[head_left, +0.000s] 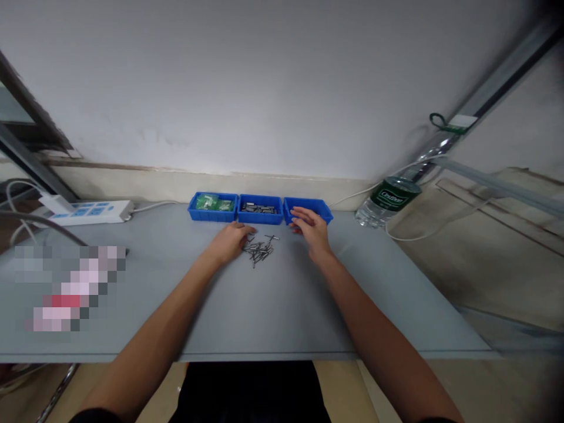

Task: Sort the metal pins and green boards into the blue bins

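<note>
Your lap [249, 393], dressed in black, sits closest to you, just below the front edge of the grey table [273, 317]. Your two bare forearms reach over that edge from either side and angle inward across the top.

Your left hand [229, 241] is low at the left side of a loose pile of pins [259, 251], thin, metallic and lying at all angles on the table. You have its fingers bent toward the pile; whether they pinch a pin, you cannot tell from this view. One pin lies at the far right of the heap, a little apart from the main tangle.

Your right hand [315, 232] is raised by the front of the right bin [316, 204], its fingers loosely curved and parted rather than clenched. You can see no pin in its grasp (the fingers cover part of the bin, so its contents are hard to judge).

Beyond the pile you have three blue bins in a row near the wall [264, 106]. The middle bin [259, 219] holds more small metal parts, and the left bin [211, 216] holds green-and-white packets [214, 203].

To your right, near the back, is a clear bottle [388, 201] with a green label, beside a thin white cable [408, 238]. Far to your left is a white power strip [92, 212] with a plug [56, 203] in it.
</note>
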Tool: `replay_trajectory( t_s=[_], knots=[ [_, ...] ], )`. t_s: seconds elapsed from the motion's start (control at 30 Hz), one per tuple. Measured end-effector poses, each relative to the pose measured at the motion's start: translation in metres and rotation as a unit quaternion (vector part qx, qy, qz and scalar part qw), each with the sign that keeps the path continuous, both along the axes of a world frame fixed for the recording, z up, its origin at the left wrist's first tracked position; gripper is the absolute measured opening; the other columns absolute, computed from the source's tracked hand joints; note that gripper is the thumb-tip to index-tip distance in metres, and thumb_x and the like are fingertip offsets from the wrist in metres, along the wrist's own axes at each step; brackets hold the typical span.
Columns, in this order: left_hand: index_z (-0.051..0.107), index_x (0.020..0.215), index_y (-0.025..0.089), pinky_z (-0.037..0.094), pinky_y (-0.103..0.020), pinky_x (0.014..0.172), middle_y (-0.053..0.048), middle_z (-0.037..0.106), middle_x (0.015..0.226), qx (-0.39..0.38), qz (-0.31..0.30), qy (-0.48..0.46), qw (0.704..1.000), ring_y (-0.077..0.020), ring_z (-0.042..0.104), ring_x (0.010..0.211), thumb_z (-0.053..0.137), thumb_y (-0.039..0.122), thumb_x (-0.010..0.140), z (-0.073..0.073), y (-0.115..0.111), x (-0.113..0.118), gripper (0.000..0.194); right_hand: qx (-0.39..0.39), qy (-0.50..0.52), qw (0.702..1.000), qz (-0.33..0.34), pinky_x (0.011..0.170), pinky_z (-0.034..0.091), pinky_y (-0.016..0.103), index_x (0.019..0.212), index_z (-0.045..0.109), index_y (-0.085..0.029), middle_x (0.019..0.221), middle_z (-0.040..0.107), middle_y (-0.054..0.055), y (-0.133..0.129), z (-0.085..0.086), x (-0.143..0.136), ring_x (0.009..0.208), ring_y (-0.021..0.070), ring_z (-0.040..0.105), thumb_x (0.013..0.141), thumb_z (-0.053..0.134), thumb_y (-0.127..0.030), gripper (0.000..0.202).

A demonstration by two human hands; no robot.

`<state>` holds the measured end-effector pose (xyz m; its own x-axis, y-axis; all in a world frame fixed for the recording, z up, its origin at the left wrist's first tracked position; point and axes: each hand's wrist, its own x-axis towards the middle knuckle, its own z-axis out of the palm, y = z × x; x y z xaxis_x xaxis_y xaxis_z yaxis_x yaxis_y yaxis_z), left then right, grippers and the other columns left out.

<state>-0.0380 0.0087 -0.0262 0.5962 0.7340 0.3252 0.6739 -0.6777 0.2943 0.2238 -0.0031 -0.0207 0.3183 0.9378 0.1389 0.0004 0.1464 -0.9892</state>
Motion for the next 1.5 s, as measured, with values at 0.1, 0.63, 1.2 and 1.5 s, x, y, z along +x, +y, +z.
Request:
replay_trajectory(
  t_s=[0.1, 0.63, 1.2, 1.5],
  knots=[
    [0.069, 0.125, 0.016, 0.055, -0.044, 0.093, -0.016, 0.073, 0.108, 0.007, -0.01, 0.016, 1.0, -0.0292, 0.066, 0.102, 0.053, 0.002, 0.09, 0.0, 0.0, 0.0, 0.041, -0.002, 0.0, 1.0, 0.005, 0.068, 0.055, 0.032, 0.11, 0.075, -0.023, 0.119, 0.077, 0.011, -0.001, 0.001, -0.001, 0.075, 0.0168, 0.071, 0.067, 0.076, -0.036, 0.045],
    [0.066, 0.111, 0.016, 0.056, -0.039, 0.081, -0.013, 0.064, 0.109, -0.054, -0.001, -0.02, 0.998, -0.0227, 0.066, 0.083, 0.056, 0.004, 0.08, 0.006, 0.001, -0.008, 0.035, -0.003, 0.003, 1.0, 0.025, 0.067, 0.054, 0.033, 0.101, 0.075, -0.022, 0.108, 0.079, 0.01, -0.005, 0.006, -0.004, 0.074, 0.0182, 0.069, 0.067, 0.074, -0.04, 0.038],
    [0.067, 0.112, 0.019, 0.064, -0.035, 0.085, -0.009, 0.061, 0.113, -0.033, -0.112, -0.286, 0.951, -0.0146, 0.066, 0.087, 0.064, 0.015, 0.092, 0.025, -0.011, 0.007, 0.021, -0.005, -0.065, 0.967, 0.246, 0.072, 0.057, 0.035, 0.098, 0.079, -0.026, 0.091, 0.081, 0.005, -0.014, 0.005, -0.021, 0.074, 0.0191, 0.072, 0.068, 0.083, -0.039, 0.033],
    [0.067, 0.11, 0.019, 0.065, -0.036, 0.086, -0.009, 0.059, 0.117, -0.056, -0.118, -0.305, 0.943, -0.0154, 0.068, 0.09, 0.071, 0.018, 0.089, 0.026, -0.014, 0.007, 0.021, -0.032, -0.026, 0.958, 0.285, 0.078, 0.059, 0.036, 0.091, 0.083, -0.025, 0.085, 0.08, 0.004, -0.02, 0.006, -0.029, 0.073, 0.0174, 0.072, 0.068, 0.087, -0.04, 0.028]
  ],
)
